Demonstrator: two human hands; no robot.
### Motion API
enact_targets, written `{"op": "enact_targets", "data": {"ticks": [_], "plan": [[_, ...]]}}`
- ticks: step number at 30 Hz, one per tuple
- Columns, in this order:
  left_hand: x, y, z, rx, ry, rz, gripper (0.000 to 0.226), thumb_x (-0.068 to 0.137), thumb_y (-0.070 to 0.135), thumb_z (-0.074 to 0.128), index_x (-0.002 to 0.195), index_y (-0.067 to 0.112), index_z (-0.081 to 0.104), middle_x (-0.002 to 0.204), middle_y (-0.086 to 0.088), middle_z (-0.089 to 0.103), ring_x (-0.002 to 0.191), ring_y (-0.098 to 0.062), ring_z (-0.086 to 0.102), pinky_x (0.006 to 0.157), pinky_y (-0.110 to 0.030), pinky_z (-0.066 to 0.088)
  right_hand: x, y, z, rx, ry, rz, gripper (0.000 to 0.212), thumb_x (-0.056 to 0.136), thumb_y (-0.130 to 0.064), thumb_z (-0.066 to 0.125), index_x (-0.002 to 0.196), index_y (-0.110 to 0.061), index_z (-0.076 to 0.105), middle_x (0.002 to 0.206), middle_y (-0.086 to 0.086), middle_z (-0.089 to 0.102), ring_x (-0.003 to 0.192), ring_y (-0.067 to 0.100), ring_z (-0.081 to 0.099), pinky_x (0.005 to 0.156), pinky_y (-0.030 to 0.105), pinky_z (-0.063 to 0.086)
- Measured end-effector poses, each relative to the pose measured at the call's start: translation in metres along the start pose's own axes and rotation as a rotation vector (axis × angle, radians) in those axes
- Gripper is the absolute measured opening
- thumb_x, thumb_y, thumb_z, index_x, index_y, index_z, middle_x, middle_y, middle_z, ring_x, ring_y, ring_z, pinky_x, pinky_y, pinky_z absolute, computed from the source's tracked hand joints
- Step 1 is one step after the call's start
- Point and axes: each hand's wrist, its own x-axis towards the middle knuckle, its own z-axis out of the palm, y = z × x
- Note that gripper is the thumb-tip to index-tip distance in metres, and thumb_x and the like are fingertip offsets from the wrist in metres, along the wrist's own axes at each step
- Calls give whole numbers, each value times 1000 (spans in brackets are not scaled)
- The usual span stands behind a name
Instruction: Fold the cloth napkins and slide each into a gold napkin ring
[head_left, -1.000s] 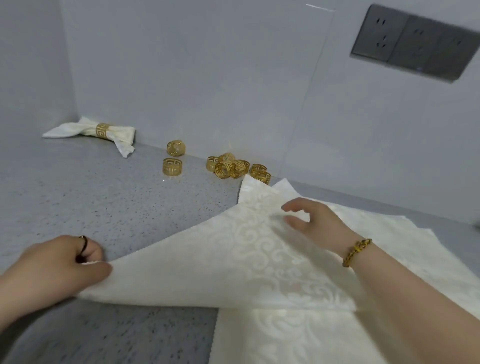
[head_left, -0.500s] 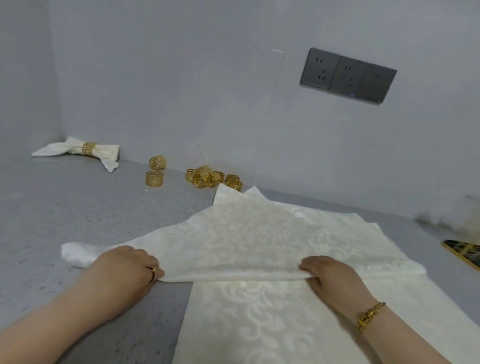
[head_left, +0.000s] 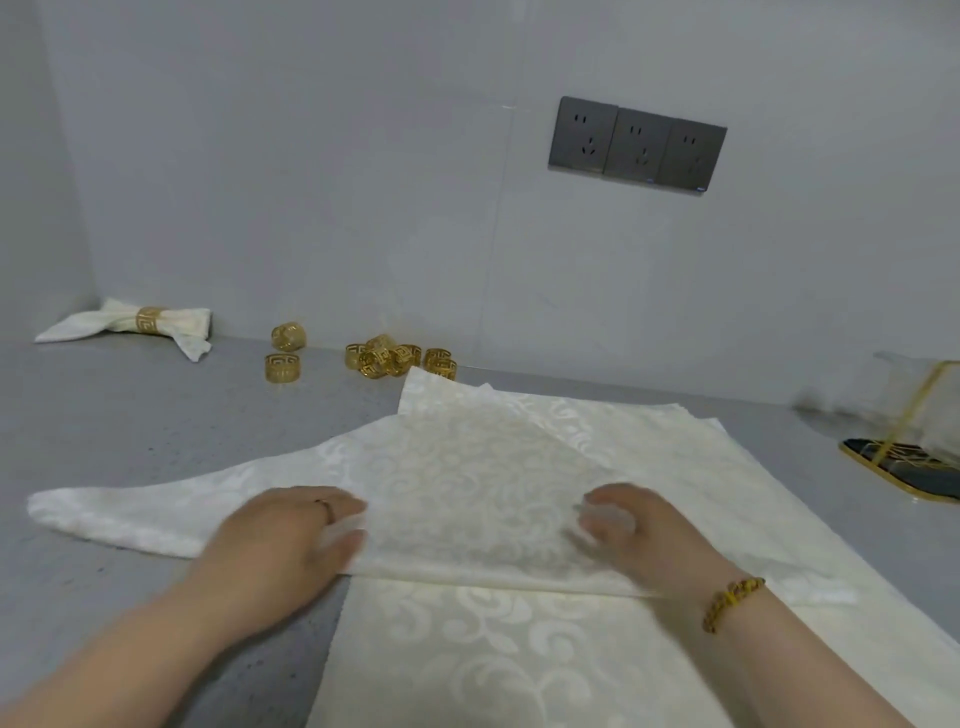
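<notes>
Head view. Grey speckled desk (head_left: 130, 431) against a pale wall (head_left: 311, 182).

- Stack of cream damask cloth napkins (head_left: 519, 660) lies flat on the desk, nearest the viewer; all places below are given from this stack.
- Top napkin (head_left: 467, 483) lies folded into a long triangle across the stack. Its left tip trails off the stack onto bare desk, and its fold edge faces the viewer.
- Left hand (head_left: 280, 540) is at the stack's left edge, thumb and fingers pinching the fold edge of the top napkin.
- Right hand (head_left: 649, 535) is on top of the stack, fingers bent, tips on the top napkin. It is motion-blurred, so I cannot tell whether it grips or only presses.
- Dark grey triple wall socket (head_left: 636, 145) is above and behind the stack.
- Finished napkin (head_left: 176, 325), gathered in a gold ring, lies far left of the stack by the wall.
- Cluster of gold fretwork napkin rings (head_left: 395, 359) sits just behind the stack's far corner; two single rings (head_left: 283, 367) sit left of that.
- Gold bracelet (head_left: 732, 603) is on the right wrist.
</notes>
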Motion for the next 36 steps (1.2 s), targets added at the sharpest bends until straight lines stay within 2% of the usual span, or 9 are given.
{"op": "enact_targets", "data": {"ticks": [5,14,17,19,21,23,26,33,36], "plan": [[26,50,38,-44,-163,80,142,22,81,-40,145,35,14,154,13,12,141,-2,7,106,-13,-1,29,41,-16,-119,72,358,43,93,-29,47,132,-13,43,132,6,50,125,24,42,102,32,36],[23,57,44,44,-338,24,150,11,70,-49,147,30,-2,155,12,-10,142,-5,-11,113,-27,-8,40,48,-15,-327,128,391,26,92,-28,48,116,-20,57,121,3,57,115,24,47,92,29,37],[23,59,44,61,-322,-5,151,10,68,-50,147,29,-3,155,12,-10,142,-5,-11,114,-28,-7,31,23,1,-514,251,192,35,90,-34,32,103,-18,60,110,7,61,105,28,53,88,32,41],[23,60,45,51,-314,-28,140,21,76,-41,147,29,-2,155,11,-10,142,-5,-10,114,-28,-7,19,-7,25,-391,207,-118,42,79,-39,25,76,-16,60,86,14,65,84,33,60,79,38,49],[22,60,46,48,-296,-35,116,40,62,-28,147,28,-2,155,11,-9,142,-5,-10,114,-28,-7,6,-38,55,-326,-18,-316,69,79,-54,15,101,-10,63,112,19,62,107,34,56,98,44,42],[22,61,44,36,-311,-46,103,51,59,-23,147,28,-1,155,10,-9,142,-5,-9,114,-28,-7,-9,-55,68,-367,-248,-227,93,74,-70,-4,141,-17,32,152,8,23,141,22,19,115,36,9],[20,61,39,60,-339,-89,58,94,52,6,147,30,0,155,9,-8,142,-8,-9,115,-33,-5,-9,-47,61,-395,-298,-77,61,94,-53,16,147,-24,9,156,-3,-3,143,14,-5,114,35,-6],[19,16,20,110,-414,-323,63,92,59,14,147,31,-1,156,6,-9,143,-13,-6,115,-42,0,-15,38,-6,-478,-174,332,57,98,-48,22,147,-23,7,156,-1,0,144,16,3,115,33,5],[23,8,14,149,-435,-338,65,92,60,17,147,28,4,156,4,-3,144,-16,0,115,-42,5,-12,52,-25,-481,-113,405,52,97,-44,28,140,-14,30,150,5,25,138,23,22,110,33,21]]}}
